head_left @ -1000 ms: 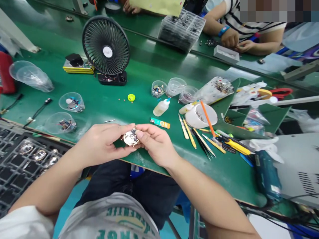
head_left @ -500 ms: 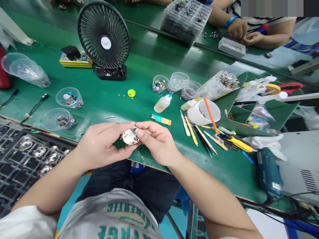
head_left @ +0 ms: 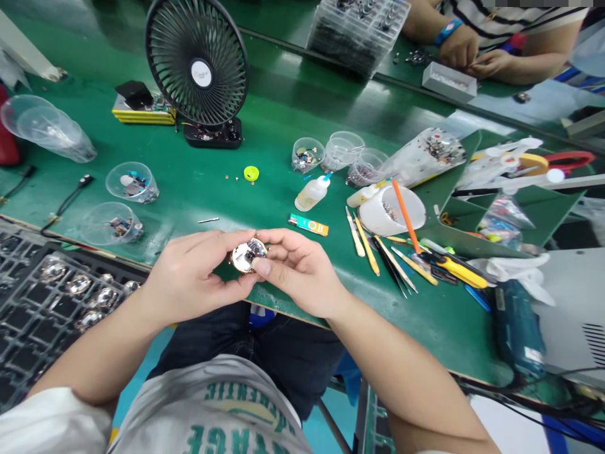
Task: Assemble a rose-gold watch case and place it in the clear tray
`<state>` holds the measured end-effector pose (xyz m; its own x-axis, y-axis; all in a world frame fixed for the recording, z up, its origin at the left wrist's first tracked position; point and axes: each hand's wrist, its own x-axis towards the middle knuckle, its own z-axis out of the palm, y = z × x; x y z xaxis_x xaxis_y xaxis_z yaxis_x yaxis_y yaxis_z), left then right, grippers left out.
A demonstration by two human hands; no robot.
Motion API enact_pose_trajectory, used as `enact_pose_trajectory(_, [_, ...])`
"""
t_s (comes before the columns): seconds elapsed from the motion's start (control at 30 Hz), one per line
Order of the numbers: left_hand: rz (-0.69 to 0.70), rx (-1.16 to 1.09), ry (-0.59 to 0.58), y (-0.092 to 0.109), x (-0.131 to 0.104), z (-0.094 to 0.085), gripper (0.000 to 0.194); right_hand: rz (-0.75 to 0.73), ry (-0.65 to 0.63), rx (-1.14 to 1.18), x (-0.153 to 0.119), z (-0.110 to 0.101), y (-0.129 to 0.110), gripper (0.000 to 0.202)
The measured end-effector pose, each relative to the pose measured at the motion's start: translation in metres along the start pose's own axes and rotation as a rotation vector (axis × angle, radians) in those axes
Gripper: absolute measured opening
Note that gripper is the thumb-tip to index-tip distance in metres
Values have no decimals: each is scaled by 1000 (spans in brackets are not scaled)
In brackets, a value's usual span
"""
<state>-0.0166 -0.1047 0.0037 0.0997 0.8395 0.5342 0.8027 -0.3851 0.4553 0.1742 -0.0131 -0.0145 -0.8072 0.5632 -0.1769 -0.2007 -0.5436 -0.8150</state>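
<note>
right now both hands meet over the near edge of the green table (head_left: pixel 265 113). left hand (head_left: pixel 189 277) and right hand (head_left: pixel 297 271) pinch a small round watch case (head_left: pixel 247 255) between fingertips, held just above the table edge, open back facing up w/ metal works showing inside. left thumb sits under it, right thumb presses on its lower right side. both hands closed on the case, neither one loose.

behind the hands: a small pin (head_left: pixel 208 221) on the mat, an orange-green strip (head_left: pixel 308 224), a glue bottle (head_left: pixel 312 194) lying tilted, a yellow cap (head_left: pixel 251 173). black fan (head_left: pixel 197 63) stands further back. clear cups (head_left: pixel 131 183) w/ small parts sit left, more cups (head_left: pixel 308 154) near the middle. white cup (head_left: pixel 392 211) w/ an orange stick (head_left: pixel 404 213) in it is to the right, beside a row of hand tools (head_left: pixel 378 249). dark tray (head_left: pixel 51 296) w/ round parts is at lower left, below table level. another person's hands (head_left: pixel 472 53) work at the far side, top right.
</note>
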Motion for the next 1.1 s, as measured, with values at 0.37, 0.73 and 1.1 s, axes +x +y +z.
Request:
enact_pose_trajectory(0.37, [-10,-36,-17,-2,-5,2,43,2,21,-109,-3,-4,-1,38])
enact_pose_trajectory(0.73, [-45,-54,-36,-2,-5,-1,39,-30,-18,-97,-5,0,-3,37])
enact_pose_trajectory(1.1, [-77,-143,-41,-4,-12,-4,54,-51,-40,-141,-4,2,-2,33])
